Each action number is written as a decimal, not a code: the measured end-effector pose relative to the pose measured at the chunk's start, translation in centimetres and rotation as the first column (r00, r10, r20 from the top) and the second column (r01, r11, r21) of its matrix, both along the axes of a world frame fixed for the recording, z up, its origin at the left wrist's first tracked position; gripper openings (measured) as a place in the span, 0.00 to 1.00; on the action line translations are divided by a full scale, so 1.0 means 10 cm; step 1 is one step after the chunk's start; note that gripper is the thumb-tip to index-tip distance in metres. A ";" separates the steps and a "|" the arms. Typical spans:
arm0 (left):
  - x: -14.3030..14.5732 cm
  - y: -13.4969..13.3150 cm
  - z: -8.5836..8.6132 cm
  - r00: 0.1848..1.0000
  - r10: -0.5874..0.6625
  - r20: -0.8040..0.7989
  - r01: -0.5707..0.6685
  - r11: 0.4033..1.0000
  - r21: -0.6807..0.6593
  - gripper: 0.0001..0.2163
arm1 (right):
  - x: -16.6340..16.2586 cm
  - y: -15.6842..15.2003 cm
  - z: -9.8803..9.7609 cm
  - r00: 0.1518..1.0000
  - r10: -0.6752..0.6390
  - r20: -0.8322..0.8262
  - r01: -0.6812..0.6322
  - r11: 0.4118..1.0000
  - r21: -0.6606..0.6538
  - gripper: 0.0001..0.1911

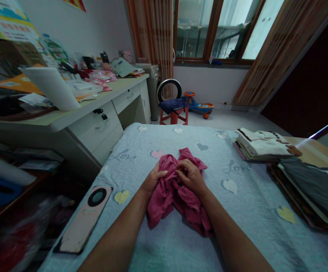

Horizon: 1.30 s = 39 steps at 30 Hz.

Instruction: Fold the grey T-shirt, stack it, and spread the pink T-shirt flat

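A crumpled dark-pink garment (164,204), possibly trousers with two legs hanging toward me, lies bunched on the light-blue bed cover (158,249). Its exact kind is hard to tell in these folds. My left hand (154,177) grips the left side of the cloth, with the thumb on top and the fingers underneath. On the upper right part, my right hand (190,174) is curled, pinching the fabric between thumb and fingers. Both wrists rest close to the cloth, which partly hides the left fingers.
A phone in a pale case (86,219) lies at the bed's left edge. Folded clothes (263,145) and a darker folded stack (314,189) sit on the right. Beyond stand a cluttered desk (95,113), a red stool (174,117) and a blue ride-on toy (199,107).
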State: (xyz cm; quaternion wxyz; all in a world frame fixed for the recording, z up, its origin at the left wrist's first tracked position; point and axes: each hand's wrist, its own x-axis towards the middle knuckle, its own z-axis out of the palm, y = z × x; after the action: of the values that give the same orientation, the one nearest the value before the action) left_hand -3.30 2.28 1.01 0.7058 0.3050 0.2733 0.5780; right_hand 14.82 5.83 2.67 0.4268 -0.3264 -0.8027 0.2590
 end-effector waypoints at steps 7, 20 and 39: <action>0.00 0.00 -0.01 1.000 -0.015 -0.007 0.015 1.000 0.027 0.33 | -0.01 0.02 -0.04 1.000 -0.005 0.005 0.005 0.999 0.037 0.04; -0.02 0.01 -0.02 1.000 -0.020 0.014 0.020 1.000 -0.011 0.33 | 0.06 0.04 -0.03 0.977 -0.186 -0.105 0.178 0.981 -0.081 0.09; -0.39 0.19 -0.11 0.978 0.188 0.090 -0.180 0.980 -0.082 0.23 | 1.10 0.41 -0.05 0.761 -0.629 0.161 0.649 0.735 -0.195 0.13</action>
State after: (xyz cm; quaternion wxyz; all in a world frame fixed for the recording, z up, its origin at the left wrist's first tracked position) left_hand -7.23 4.17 -0.08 0.6725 0.2236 0.2868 0.6446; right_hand 25.84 9.93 2.14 0.4129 -0.6416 -0.6216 0.1773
